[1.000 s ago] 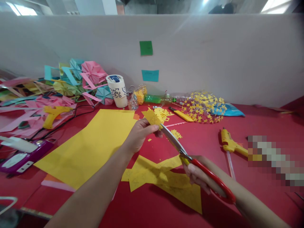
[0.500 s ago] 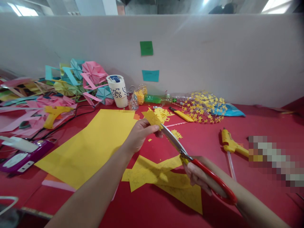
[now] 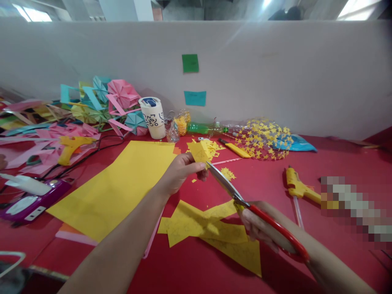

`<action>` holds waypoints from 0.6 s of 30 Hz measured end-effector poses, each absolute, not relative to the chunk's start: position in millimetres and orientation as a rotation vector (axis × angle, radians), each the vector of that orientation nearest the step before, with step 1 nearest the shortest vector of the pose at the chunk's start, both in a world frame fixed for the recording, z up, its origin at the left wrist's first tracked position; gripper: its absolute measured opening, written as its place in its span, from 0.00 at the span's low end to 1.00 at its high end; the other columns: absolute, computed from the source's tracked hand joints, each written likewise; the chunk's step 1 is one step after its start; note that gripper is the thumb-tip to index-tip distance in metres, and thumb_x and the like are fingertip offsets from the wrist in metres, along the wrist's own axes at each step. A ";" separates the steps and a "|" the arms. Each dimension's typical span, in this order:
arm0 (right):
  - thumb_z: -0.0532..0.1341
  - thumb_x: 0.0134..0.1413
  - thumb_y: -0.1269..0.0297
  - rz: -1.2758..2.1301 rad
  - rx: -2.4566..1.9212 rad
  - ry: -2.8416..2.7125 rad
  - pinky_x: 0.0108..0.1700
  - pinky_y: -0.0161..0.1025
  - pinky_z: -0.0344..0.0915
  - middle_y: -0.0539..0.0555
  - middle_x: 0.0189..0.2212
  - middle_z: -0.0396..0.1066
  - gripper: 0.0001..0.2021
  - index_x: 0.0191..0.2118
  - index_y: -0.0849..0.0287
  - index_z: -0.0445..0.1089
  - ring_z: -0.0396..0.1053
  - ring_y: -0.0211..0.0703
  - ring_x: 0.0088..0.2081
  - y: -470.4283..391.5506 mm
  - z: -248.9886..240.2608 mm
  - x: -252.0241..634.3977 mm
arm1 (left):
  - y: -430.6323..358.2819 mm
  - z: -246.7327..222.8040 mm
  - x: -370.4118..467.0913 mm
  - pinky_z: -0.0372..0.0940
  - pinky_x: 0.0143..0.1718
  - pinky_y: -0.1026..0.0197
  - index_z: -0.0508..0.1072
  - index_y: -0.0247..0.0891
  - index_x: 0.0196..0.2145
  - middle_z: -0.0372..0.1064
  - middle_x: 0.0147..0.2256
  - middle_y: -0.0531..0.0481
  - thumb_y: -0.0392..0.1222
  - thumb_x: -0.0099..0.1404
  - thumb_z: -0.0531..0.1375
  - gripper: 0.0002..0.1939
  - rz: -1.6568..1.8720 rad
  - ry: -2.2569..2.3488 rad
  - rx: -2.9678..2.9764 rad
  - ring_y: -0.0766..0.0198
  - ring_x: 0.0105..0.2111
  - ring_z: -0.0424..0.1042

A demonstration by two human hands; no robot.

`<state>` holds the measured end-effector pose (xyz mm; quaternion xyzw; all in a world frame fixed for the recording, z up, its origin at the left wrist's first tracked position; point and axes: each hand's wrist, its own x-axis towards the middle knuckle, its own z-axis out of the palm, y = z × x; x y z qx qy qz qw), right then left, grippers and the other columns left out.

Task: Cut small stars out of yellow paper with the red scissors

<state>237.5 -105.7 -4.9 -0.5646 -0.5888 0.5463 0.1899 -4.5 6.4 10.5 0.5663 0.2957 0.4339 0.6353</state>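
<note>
Between thumb and fingers, my left hand [image 3: 185, 169] pinches a small yellow paper piece [image 3: 198, 152] with faint drawn lines. My right hand [image 3: 260, 220] is closed round the red handles of large scissors [image 3: 226, 183], whose blade tips touch the lower right edge of that piece. Below the hands lie overlapping yellow paper strips [image 3: 190, 222] with pencilled shapes. Behind the held piece is a heap of yellow scraps [image 3: 214, 147], and cut yellow stars [image 3: 228, 174] lie near the blades.
Large yellow sheets [image 3: 128, 179] lie left, beside a yellow glue gun [image 3: 72, 148] and purple power strip [image 3: 36, 204]. A white cup [image 3: 153, 118], green bottle [image 3: 199, 128] and yellow cutter [image 3: 237, 149] stand or lie behind. Another glue gun [image 3: 295, 183] is right.
The small yellow piece has turned a little in my left hand, towards upright. The scissors remain at its edge with little movement. A bit of something skin-toned now shows at the far left edge.
</note>
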 end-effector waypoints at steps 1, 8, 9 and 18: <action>0.52 0.49 0.27 1.523 -1.591 -1.655 0.11 0.28 0.48 0.47 0.14 0.63 0.33 0.24 0.57 0.59 0.52 0.28 0.10 -105.6 -5.7 237.5 | 6.7 10.9 -5.2 0.65 0.28 0.62 0.76 0.34 0.25 0.74 0.22 0.49 0.38 0.57 0.64 0.06 0.984 0.678 1.294 0.66 0.22 0.71; 0.52 0.42 0.23 1.534 -1.649 -1.613 0.11 0.28 0.50 0.48 0.15 0.63 0.36 0.23 0.57 0.59 0.51 0.27 0.11 -104.4 -4.7 234.7 | 7.3 14.1 -7.5 0.65 0.27 0.63 0.77 0.34 0.26 0.74 0.22 0.50 0.39 0.57 0.65 0.06 0.955 0.686 1.285 0.67 0.21 0.72; 0.52 0.41 0.22 1.529 -1.664 -1.616 0.11 0.28 0.50 0.48 0.15 0.63 0.36 0.23 0.58 0.59 0.52 0.27 0.11 -104.3 -3.7 234.3 | 7.4 14.2 -7.5 0.65 0.27 0.63 0.77 0.34 0.26 0.74 0.22 0.50 0.39 0.57 0.65 0.06 0.956 0.689 1.285 0.67 0.21 0.71; 0.51 0.42 0.22 1.540 -1.724 -1.637 0.09 0.27 0.49 0.48 0.15 0.63 0.37 0.24 0.58 0.60 0.52 0.27 0.11 -103.4 -1.5 233.7 | 9.7 12.3 -9.0 0.65 0.27 0.63 0.76 0.33 0.27 0.74 0.22 0.50 0.40 0.57 0.65 0.06 0.941 0.707 1.293 0.67 0.22 0.72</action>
